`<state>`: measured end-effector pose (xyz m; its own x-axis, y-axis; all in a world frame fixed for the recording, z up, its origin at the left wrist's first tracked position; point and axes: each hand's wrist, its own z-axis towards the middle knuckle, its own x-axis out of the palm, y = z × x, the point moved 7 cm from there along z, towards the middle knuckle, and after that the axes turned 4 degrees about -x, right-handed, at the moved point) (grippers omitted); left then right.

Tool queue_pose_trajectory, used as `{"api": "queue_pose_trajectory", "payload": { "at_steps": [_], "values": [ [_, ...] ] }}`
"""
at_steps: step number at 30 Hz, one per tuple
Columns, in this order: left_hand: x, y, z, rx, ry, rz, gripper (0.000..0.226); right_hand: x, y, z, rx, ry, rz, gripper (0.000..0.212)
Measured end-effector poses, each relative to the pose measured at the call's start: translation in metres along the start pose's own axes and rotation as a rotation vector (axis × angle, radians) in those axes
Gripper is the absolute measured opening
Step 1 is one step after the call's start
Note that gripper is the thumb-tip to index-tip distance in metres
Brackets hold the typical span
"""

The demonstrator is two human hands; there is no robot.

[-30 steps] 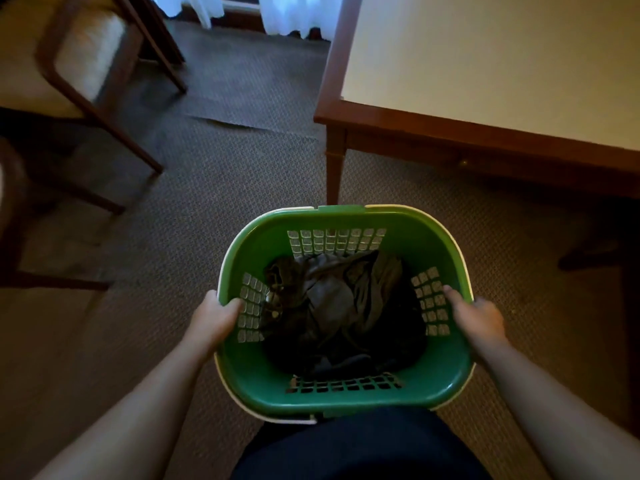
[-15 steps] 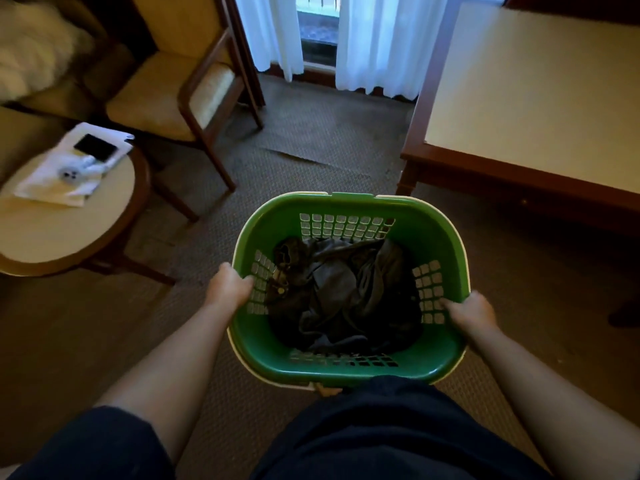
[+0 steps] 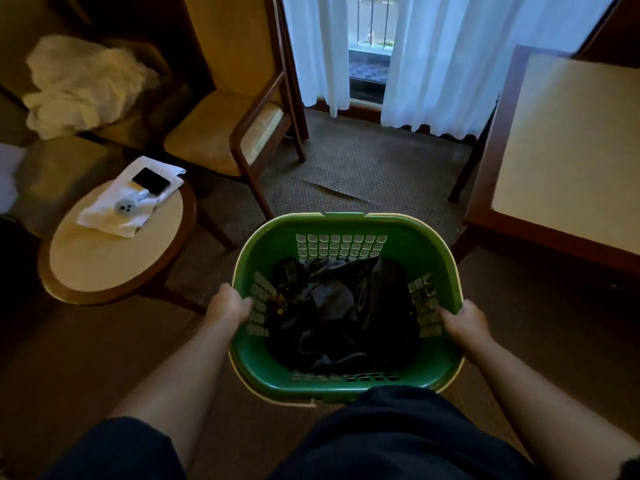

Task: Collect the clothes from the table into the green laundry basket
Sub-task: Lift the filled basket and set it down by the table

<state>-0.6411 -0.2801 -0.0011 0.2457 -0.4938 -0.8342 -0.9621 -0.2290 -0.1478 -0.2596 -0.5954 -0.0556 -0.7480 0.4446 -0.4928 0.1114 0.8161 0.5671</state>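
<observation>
The green laundry basket is held up in front of the person's body, low in the middle of the view, above the brown carpet. Dark clothes lie crumpled in its bottom, a heap of black and grey fabric reaching up toward the far wall of the basket at twelve o'clock. The left hand is clenched over the basket's rim at nine o'clock, fingers curled down inside against the lattice vents. The right hand grips the rim at three o'clock in the same way, its fingers hooked over the edge. Both bare forearms run back toward the bottom corners of the view, past dark sleeves. From the basket, at two o'clock, stands the wooden table with a pale cream top framed in dark red-brown wood. At twelve o'clock hang white curtains parted over a glass door. At eleven o'clock sits a wooden armchair with yellow cushions. At ten o'clock is a small oval side table, bearing a folded white towel with a black phone and a small white device lying on it. Beyond that, far at ten o'clock, a rumpled white cloth lies on another seat.
</observation>
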Motion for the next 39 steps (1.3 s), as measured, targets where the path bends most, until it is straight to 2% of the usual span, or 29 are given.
{"api": "queue_pose_trajectory", "payload": {
  "at_steps": [7,14,23,28,33,39],
  "values": [
    [-0.024,-0.052,0.057,-0.031,0.045,0.091,0.049,0.011,0.065,0.071,0.002,0.024,-0.087,0.029],
    [-0.044,-0.106,0.115,0.013,0.089,0.137,0.047,0.020,0.107,0.117,0.019,-0.035,-0.087,0.030],
    [-0.081,-0.217,0.222,0.254,0.122,0.312,0.048,0.044,0.139,0.143,0.155,-0.271,-0.085,0.037],
    [-0.119,-0.283,0.279,0.395,0.108,0.331,0.048,0.066,0.177,0.140,0.236,-0.383,0.019,0.040],
    [-0.144,-0.349,0.314,0.561,0.067,0.363,0.054,0.089,0.204,0.138,0.288,-0.456,0.161,0.041],
    [-0.142,-0.429,0.332,0.658,0.107,0.386,0.052,0.083,0.220,0.155,0.375,-0.550,0.239,0.041]
  ]
}}
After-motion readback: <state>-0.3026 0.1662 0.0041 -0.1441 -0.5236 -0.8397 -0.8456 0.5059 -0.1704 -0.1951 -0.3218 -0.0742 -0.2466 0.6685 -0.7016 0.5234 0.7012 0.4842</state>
